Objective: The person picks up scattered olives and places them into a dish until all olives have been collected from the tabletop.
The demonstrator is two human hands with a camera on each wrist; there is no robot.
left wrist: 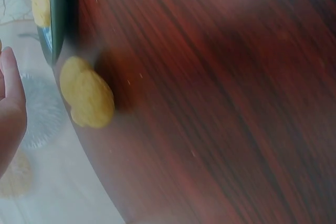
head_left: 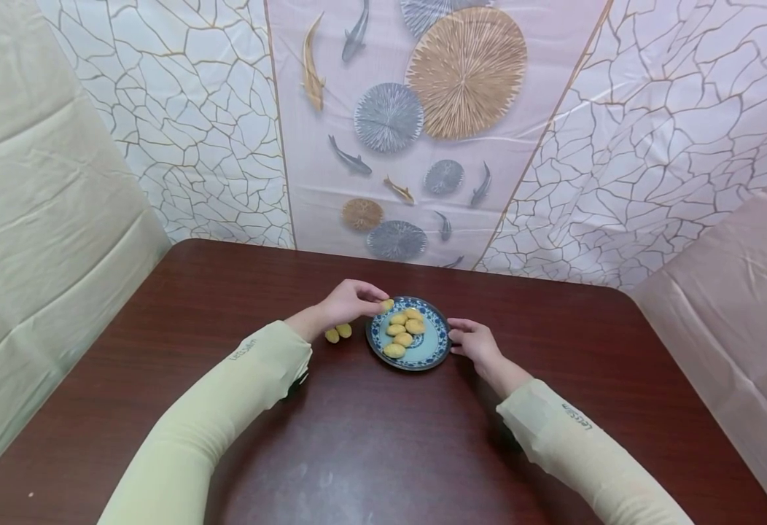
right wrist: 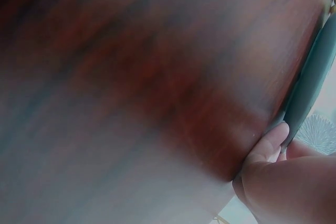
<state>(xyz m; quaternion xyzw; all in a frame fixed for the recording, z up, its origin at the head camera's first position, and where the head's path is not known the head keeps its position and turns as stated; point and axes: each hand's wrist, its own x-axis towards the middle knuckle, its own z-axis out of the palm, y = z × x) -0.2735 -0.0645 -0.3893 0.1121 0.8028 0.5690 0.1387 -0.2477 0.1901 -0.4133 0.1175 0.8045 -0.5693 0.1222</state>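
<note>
A round blue-and-white patterned plate (head_left: 434,348) with a dark outer edge lies on the table, bearing several yellow, lumpy oval pieces (head_left: 403,340) that look like small potatoes. Between thumb and fingertips, my left hand (head_left: 349,300) pinches another yellow piece (head_left: 388,304) at the plate's upper left rim. In the left wrist view the hand is only partly visible, at the left edge. My right hand (head_left: 478,345) holds the plate's right rim; the right wrist view shows its thumb (right wrist: 274,139) against the plate's side. Loose yellow pieces (left wrist: 93,98) lie close together left of the plate, below my left hand.
The dark reddish-brown wooden table (head_left: 370,437) extends on all sides of the plate. Behind its far edge hangs a patterned cloth (head_left: 331,182) with fish and round motifs. Pale fabric (head_left: 42,240) hangs along the left side, with more along the right.
</note>
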